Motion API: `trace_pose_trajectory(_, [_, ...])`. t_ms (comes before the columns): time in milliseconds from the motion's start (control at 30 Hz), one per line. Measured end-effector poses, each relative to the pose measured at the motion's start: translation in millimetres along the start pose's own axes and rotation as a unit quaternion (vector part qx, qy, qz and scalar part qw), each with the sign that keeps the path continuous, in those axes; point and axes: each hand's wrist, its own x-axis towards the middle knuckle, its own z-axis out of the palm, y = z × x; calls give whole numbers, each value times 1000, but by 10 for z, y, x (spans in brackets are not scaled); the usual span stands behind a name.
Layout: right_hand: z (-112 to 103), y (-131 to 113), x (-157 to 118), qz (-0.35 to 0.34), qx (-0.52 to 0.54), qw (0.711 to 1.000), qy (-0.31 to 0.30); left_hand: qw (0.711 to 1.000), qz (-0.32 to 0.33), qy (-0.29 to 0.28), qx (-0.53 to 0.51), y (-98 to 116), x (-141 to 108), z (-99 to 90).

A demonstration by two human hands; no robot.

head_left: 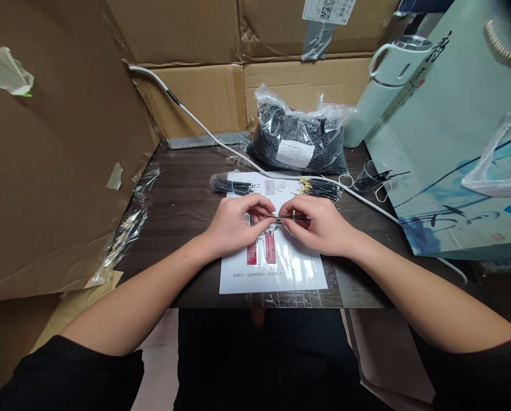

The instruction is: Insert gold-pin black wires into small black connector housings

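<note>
Over a printed sheet [272, 283], my two hands meet almost fingertip to fingertip. My right hand [321, 224] is closed in a pinch on a thin black wire [297, 217], whose length runs back under the fingers. Thumb and fingers of my left hand [240, 224] pinch at the wire's other end; the small tip there is too fine to make out. Just beyond the right hand lies a bundle of black wires with yellow ends [321, 188]. Beyond the left hand is another bundle of black wires [232, 185], partly inside a clear sleeve.
A clear plastic bag of black wires [298, 134] stands at the back. A white cable [204, 127] crosses the dark table [178, 188]. At right are a small cup [366, 177], a pale bottle [375, 100] and a paper bag [465, 148]. Cardboard [58, 148] walls the left.
</note>
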Motion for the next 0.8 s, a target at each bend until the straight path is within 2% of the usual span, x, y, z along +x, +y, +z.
trace_pose_trajectory(167, [-38, 51, -6, -5, -17, 1000, -18, 1000, 0, 5, 14, 3, 5, -14])
trace_pose_trajectory(467, [-206, 215, -28, -22, -144, 989, -37, 999, -10, -3, 48, -1, 16, -37])
trace_pose_trajectory(800, [-182, 89, -2, -69, -89, 993, -36, 999, -5, 2, 41, -28, 9, -34])
